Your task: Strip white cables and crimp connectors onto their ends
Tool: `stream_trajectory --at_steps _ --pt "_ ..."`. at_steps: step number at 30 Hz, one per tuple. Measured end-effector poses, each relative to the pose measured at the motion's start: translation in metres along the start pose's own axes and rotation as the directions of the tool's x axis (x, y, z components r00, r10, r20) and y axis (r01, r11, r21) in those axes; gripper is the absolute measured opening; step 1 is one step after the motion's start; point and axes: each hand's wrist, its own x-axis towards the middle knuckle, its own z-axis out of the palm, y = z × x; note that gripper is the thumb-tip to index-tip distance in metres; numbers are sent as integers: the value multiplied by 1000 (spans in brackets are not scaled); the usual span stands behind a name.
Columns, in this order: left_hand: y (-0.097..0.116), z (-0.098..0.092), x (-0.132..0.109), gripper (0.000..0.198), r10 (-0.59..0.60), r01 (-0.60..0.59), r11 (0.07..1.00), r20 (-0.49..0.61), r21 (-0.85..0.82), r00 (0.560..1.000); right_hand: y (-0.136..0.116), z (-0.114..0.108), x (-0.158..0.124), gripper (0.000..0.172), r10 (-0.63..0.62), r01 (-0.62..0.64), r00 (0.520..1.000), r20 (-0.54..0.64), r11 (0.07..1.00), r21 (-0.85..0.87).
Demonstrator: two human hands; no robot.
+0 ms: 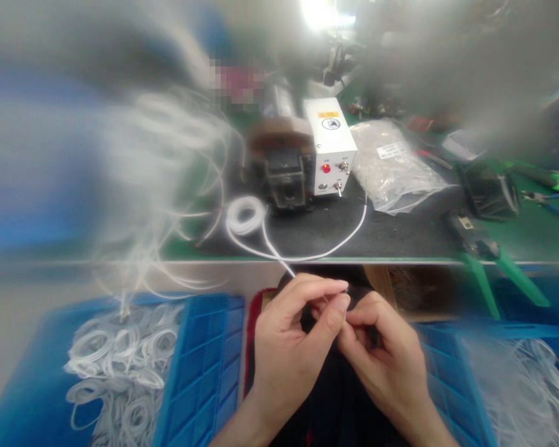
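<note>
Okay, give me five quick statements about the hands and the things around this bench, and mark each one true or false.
1. The coiled white cable lies on the black mat. True.
2. The red lamp on the white control box is dark. False: the red lamp on the white control box glows.
3. The left hand lies flat on the black mat. False: the left hand is raised, its fingertips pinched, beside the right hand.
4. The left blue crate holds pale coils. True.
5. The green-handled crimper has red handles. False: the handles are green.
</note>
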Motion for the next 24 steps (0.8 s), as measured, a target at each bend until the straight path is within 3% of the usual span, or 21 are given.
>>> stream_trajectory --at_steps 14,24 --pt "-1 3 -2 20 -36 33 999 -69 -36 997 2 1 -1 18 11 -11 1000 -4 1000 1" --pt "-1 6 -4 19 -142 136 987 -82 -83 986 1 1 -1 19 4 -4 1000 -4 1000 -15"
